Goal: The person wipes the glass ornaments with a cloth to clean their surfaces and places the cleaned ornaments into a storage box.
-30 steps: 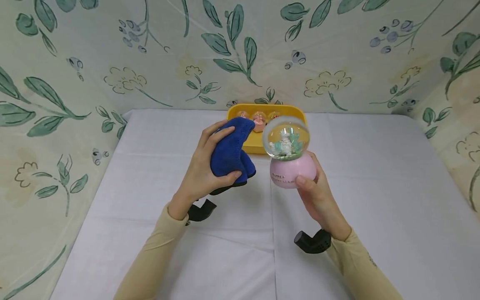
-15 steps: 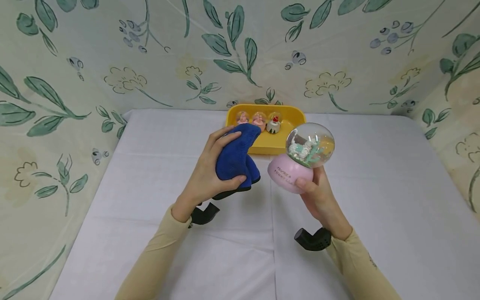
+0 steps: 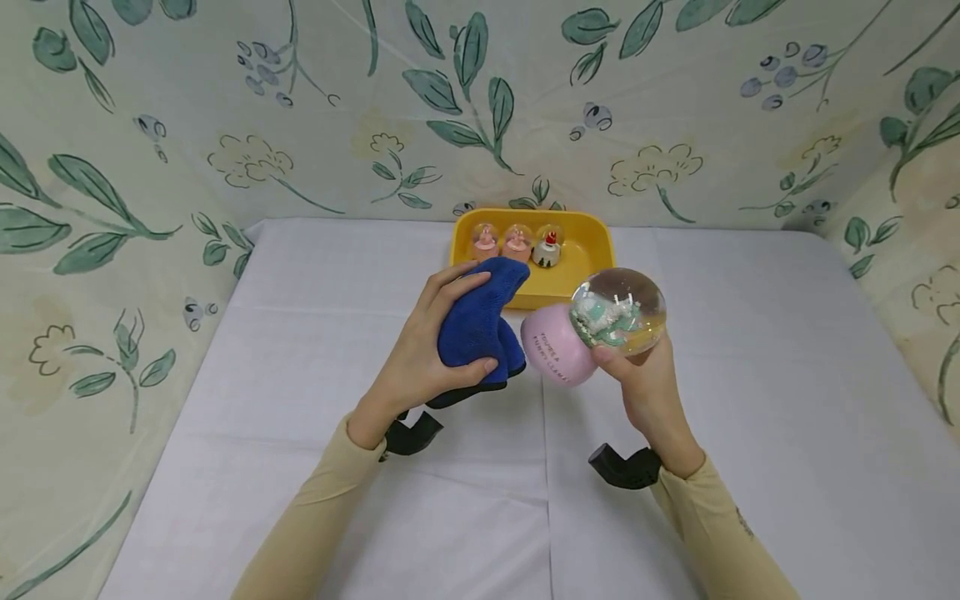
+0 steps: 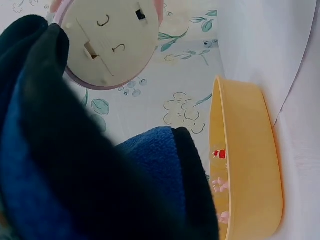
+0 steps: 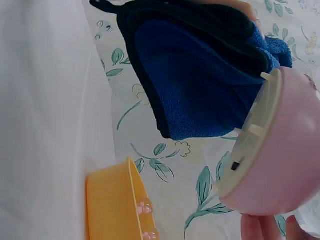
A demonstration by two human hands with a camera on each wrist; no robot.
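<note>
My left hand [image 3: 420, 350] grips a folded blue cloth [image 3: 474, 329] with dark edging, fingers over its top and thumb across its front. In my right hand [image 3: 652, 392] is a snow globe with a pink base [image 3: 557, 343] and a clear dome [image 3: 621, 310]. It lies tilted on its side, dome to the right, base toward the cloth. White and green figures show inside the dome. The left wrist view shows the globe's pale underside [image 4: 110, 45]. In the right wrist view the cloth [image 5: 195, 85] hangs beside the base, and whether they touch I cannot tell.
Behind the hands, at the table's far edge, stands a yellow tray [image 3: 536, 298]. Three small globe figures [image 3: 517, 242] sit in it, toward its left side. A white cloth [image 3: 300, 275] covers the table. Leaf-patterned fabric [image 3: 315, 108] hangs behind and at both sides.
The snow globe has tipped from nearly upright onto its side, dome swinging right and down, base left. The left hand with the cloth has drifted slightly right and down, closer to the base.
</note>
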